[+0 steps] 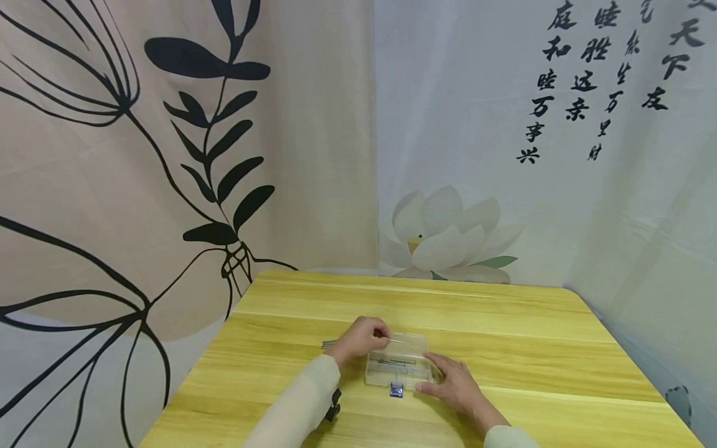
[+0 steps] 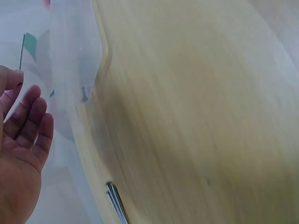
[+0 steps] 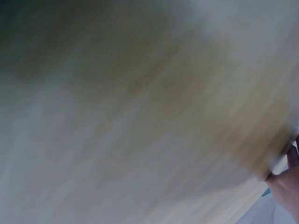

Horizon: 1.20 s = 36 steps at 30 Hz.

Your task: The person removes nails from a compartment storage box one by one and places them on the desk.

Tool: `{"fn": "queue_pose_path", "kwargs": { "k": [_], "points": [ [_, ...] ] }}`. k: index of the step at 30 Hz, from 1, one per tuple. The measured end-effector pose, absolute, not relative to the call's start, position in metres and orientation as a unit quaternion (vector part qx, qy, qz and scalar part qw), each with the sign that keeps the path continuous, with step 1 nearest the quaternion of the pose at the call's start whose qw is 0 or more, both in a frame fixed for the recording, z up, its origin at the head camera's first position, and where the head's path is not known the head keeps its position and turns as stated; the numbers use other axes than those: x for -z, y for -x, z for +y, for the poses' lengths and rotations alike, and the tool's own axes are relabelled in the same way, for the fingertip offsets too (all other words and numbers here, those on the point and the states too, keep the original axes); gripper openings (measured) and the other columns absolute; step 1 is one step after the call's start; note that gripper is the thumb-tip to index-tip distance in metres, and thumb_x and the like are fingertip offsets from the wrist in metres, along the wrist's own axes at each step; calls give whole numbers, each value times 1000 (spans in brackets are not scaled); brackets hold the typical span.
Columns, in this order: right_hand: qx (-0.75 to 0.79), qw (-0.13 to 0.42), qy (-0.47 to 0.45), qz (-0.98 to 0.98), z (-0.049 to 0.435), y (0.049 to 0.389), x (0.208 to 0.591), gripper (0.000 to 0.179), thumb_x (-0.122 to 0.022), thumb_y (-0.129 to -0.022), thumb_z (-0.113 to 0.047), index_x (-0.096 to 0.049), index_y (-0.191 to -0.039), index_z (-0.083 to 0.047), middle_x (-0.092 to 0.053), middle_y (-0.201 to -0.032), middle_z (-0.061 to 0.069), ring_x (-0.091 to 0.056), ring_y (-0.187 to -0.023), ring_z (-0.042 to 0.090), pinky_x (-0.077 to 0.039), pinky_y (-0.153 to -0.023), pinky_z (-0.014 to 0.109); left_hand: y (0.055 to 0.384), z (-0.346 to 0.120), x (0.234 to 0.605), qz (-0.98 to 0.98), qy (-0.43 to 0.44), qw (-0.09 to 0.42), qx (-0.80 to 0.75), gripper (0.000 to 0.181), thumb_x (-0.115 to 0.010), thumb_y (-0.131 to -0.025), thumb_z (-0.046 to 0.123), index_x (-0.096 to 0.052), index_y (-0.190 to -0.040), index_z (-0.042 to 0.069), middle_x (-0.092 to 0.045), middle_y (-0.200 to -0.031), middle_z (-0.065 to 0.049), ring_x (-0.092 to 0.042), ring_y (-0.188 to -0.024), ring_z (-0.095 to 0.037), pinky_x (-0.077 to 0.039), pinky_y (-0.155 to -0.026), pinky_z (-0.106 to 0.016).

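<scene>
A clear plastic box (image 1: 378, 378) lies on the wooden table, with several thin metal nails (image 1: 394, 362) inside it. Above its far part, my left hand (image 1: 361, 338) pinches one long thin nail (image 2: 21, 53) between thumb and forefinger; the other fingers are loosely bent. My right hand (image 1: 456, 384) holds the right side of the box, thumb at the near corner and fingers along the far side. In the right wrist view, only part of that hand (image 3: 286, 186) shows at the edge, and the picture is blurred.
A small bundle of nails (image 2: 117, 201) lies on the table left of the box, partly behind the left wrist. At the box's near edge sits a blue piece (image 1: 396, 390). Printed curtains (image 1: 319, 155) hang behind the table (image 1: 504, 323).
</scene>
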State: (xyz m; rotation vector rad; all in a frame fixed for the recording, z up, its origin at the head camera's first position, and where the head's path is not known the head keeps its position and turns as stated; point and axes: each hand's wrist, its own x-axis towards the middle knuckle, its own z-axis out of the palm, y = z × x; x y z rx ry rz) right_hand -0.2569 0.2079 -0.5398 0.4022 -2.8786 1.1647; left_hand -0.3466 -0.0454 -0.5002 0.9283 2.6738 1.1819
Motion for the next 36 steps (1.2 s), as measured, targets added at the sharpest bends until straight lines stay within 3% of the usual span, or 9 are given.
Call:
{"fn": "queue_pose_path", "kwargs": {
  "k": [6,21,36],
  "points": [
    [-374,-2,-124,-919,208,257,540,78,-81,-78,-48,-55,-141,-8,-52,-142,21,-43,-133,45,-6,-110,68,349,-59,501,869,-288,27,-400,5,-68,-90,7,-73,-88,6,-65,-82,6,-57,-74,-6,-50,-68,-24],
    [-365,-3,-130,-922,209,256,539,78,-80,-79,-48,-55,-141,-9,-51,-142,21,-43,-133,45,-7,-111,68,350,-120,502,877,-241,28,-414,13,-65,-97,14,-72,-97,2,-64,-89,4,-57,-81,-14,-49,-71,-31],
    [-367,-3,-132,-921,209,255,538,77,-80,-79,-47,-55,-141,-8,-51,-142,21,-43,-133,45,-7,-110,68,345,-171,514,889,-227,-4,-398,5,-70,-93,11,-72,-89,8,-65,-87,4,-58,-83,-14,-48,-73,-30]
  ]
}}
